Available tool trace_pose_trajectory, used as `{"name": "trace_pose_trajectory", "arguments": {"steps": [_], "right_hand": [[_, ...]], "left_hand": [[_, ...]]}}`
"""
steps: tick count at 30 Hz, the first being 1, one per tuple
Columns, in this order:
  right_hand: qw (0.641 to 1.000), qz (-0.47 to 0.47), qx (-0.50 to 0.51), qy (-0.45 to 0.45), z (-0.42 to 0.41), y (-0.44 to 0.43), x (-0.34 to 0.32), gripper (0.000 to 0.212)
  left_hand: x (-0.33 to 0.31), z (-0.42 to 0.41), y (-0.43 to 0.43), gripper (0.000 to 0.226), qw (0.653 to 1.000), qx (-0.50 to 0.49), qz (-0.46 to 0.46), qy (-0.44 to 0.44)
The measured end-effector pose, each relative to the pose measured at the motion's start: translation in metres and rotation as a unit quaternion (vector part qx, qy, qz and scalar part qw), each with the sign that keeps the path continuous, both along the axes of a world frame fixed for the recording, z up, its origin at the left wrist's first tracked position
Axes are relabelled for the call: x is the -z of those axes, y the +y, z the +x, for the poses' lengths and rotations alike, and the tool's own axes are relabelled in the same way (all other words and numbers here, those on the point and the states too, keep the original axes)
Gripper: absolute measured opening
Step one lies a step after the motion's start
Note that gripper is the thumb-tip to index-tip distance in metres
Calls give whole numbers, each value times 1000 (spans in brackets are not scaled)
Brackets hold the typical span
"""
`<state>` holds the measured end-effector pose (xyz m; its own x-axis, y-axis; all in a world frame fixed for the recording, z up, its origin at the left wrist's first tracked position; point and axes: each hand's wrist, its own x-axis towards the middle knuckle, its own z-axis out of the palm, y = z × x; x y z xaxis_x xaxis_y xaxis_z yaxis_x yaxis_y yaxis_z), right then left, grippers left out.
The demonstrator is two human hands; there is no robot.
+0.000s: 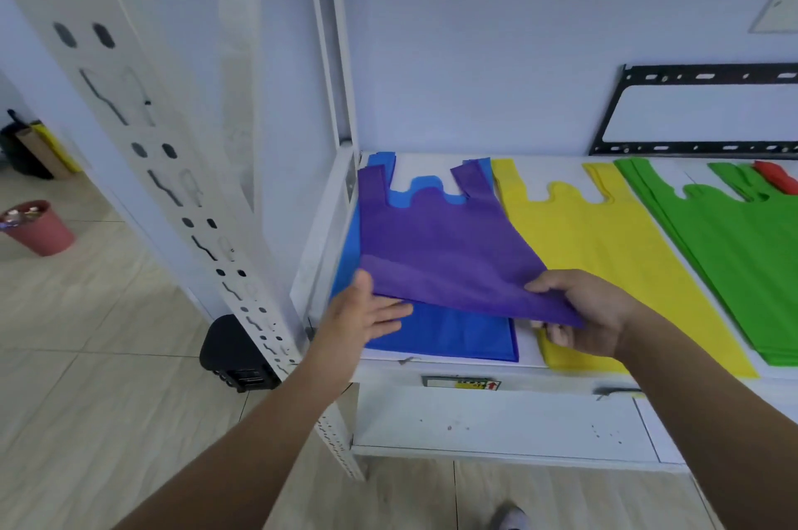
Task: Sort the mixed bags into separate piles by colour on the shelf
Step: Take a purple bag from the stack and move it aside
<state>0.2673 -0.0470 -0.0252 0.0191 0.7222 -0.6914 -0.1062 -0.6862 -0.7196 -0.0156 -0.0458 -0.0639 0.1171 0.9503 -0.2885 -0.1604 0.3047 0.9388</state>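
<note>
A purple bag (440,244) lies over a pile of blue bags (457,335) at the left end of the white shelf (475,363). Its near edge is lifted off the blue pile. My left hand (362,318) holds the purple bag's near left corner, thumb on top and straight fingers underneath. My right hand (587,313) pinches its near right corner. To the right lie a yellow pile (604,248) and a green pile (734,253). A red bag (777,179) pokes out at the far right.
A white perforated shelf post (172,184) stands at the left. A black metal frame (699,110) leans on the wall behind the shelf. On the tiled floor are a pink bin (39,229) and a black object (235,352) by the post.
</note>
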Motion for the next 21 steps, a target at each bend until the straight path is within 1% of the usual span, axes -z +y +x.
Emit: {"name": "trace_pose_trajectory", "arguments": {"steps": [1,2,3,4,5,6,7,8,9,10,11,12,14,17,21], "right_hand": [[999,-8,-21,-39,4,-2,3,6],[997,-14,-34,-71,7,-3,6,6],[994,-15,-45,-96,6,-4,9,10],[992,-9,-54,-113,6,-4,12,16],[990,3,-61,-129,4,-3,15,22],[985,24,-68,-156,-2,-3,18,25],[975,50,-82,-200,-6,-3,21,23],[957,79,-102,-259,-10,-4,23,21],[934,106,-123,-319,-13,-5,25,21],[913,127,-138,-363,-15,-6,26,21],[899,145,-143,-386,-14,-6,26,22],[893,164,-139,-394,-11,-7,25,23],[896,205,-101,-381,0,-8,20,22],[903,266,-24,-337,23,-15,9,20],[896,295,59,-327,71,-32,2,17]], "left_hand": [[-4,-2,2,94,995,-1,-58,-87],[-3,-5,4,93,986,17,-117,-114],[-7,-4,5,87,979,35,-150,-133],[-3,-4,8,75,978,48,-173,-109],[-2,-2,11,60,979,39,-186,-72],[3,1,15,43,985,32,-169,11],[7,4,19,30,985,29,-126,118],[10,8,22,21,968,34,-61,242],[13,13,21,18,935,43,13,352],[14,18,18,18,910,43,69,406],[12,22,13,18,901,42,103,418],[12,26,9,18,900,35,123,417],[10,33,8,16,900,8,150,409],[-3,52,11,13,893,-14,200,403],[-27,105,17,15,889,-12,261,377]]}}
